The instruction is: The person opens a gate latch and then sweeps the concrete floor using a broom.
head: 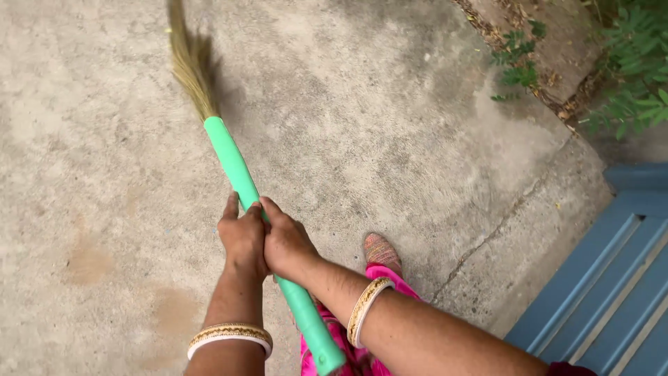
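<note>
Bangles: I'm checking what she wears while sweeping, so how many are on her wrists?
3, as far as shows: a gold patterned bangle and a white bangle on the left wrist, and a gold-and-white bangle on the right wrist. More may be hidden.

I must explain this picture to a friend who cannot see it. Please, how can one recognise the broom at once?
On the grey concrete ground, find the two hands, left hand and right hand, clasped together. The broom runs through both. Its bright green plastic handle, ending in straw-coloured bristles at the top, is like nothing else here.
</note>
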